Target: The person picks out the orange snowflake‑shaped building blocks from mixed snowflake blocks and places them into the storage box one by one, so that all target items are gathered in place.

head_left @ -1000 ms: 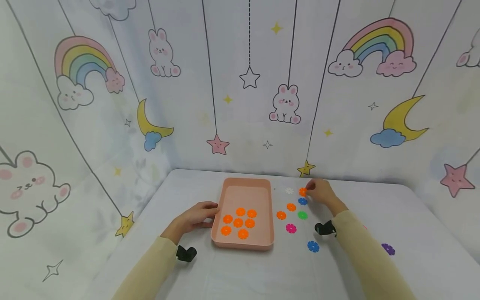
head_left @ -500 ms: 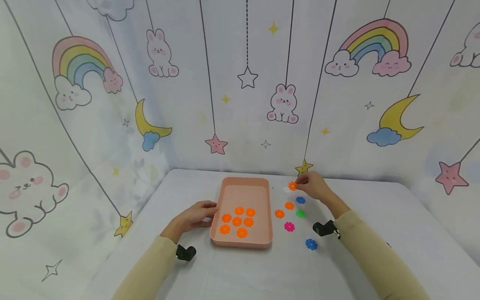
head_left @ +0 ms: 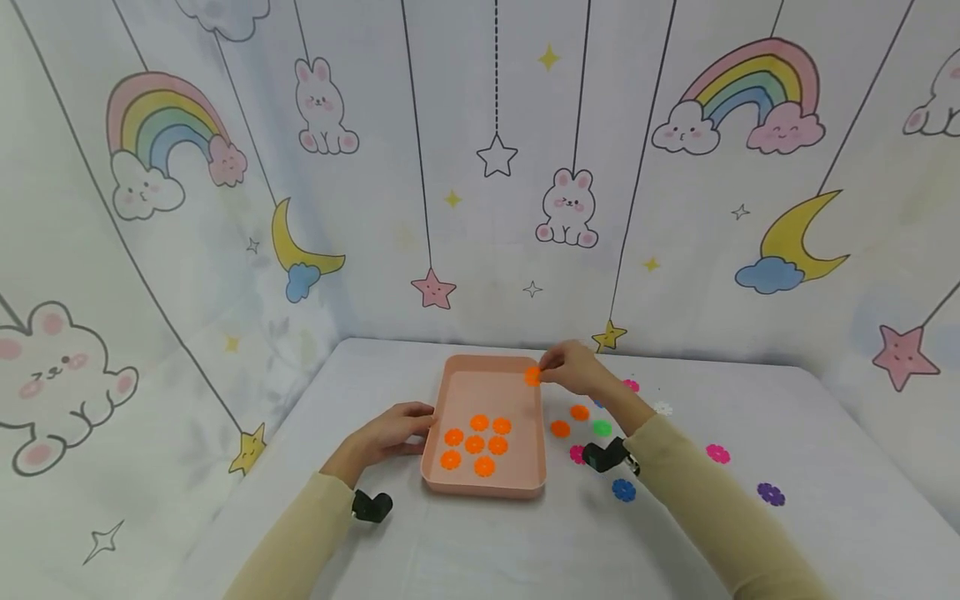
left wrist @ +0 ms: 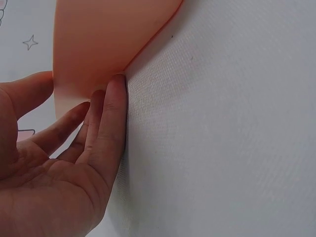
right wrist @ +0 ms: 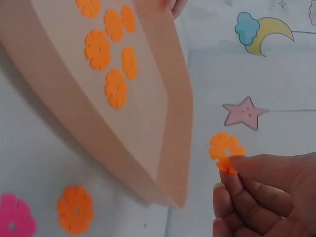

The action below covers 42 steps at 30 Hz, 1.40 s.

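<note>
In the head view, my left hand [head_left: 393,431] holds the left side of a shallow peach tray [head_left: 491,387]. Its thumb meets the rim and its other fingers rest low on the outer wall [left wrist: 113,29], as the left wrist view shows. Between thumb and fingertips, my right hand [right wrist: 266,192] pinches an orange flower-shaped disc [right wrist: 226,145] with a notched edge and a centre hole. That disc is raised over the tray's far right corner in the head view. Several orange discs [head_left: 475,444] lie spread out in the near half of the tray.
Right of the tray lie two orange discs [head_left: 560,428], a green disc [head_left: 602,427] and a blue disc [head_left: 624,490]. Farther right are pink [head_left: 717,453], white [head_left: 663,408] and purple [head_left: 771,494] discs. A patterned curtain [head_left: 495,250] hangs behind the white table [head_left: 375,558].
My right hand has lifted the orange disc off the table's far right part and carried it left to the tray's far right corner. The left hand and the tray stay put.
</note>
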Available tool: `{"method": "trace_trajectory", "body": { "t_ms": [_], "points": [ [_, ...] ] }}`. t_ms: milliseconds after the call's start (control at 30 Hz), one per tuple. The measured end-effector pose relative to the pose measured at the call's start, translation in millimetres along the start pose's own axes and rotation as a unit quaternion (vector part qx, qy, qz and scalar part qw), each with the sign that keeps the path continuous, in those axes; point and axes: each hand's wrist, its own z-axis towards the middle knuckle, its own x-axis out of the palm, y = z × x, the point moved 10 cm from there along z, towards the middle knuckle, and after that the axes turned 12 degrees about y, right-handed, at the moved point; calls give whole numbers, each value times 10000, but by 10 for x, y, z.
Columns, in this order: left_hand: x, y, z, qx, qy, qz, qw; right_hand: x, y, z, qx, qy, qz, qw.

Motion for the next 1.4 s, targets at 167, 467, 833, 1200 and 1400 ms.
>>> {"method": "trace_trajectory", "body": {
  "t_ms": [167, 467, 833, 1200, 1400],
  "points": [
    [-3, -21, -10, 39, -17, -28, 10000, 238, 99, 195, 85, 188, 270, 9994],
    [2, -14, -9, 47, -5, -80, 10000, 617, 91, 446, 415, 411, 391, 9975],
    [1, -2, 7, 24, -12, -80, 10000, 724, 98, 569, 608, 214, -755, 9951],
    [17, 0, 1, 10, -3, -79, 10000, 819, 70, 605, 616, 340, -1170, 9906],
    [4, -9, 3, 36, 13, -167, 9999, 701, 175, 485, 435, 542, -1248, 9897]
  ]
}}
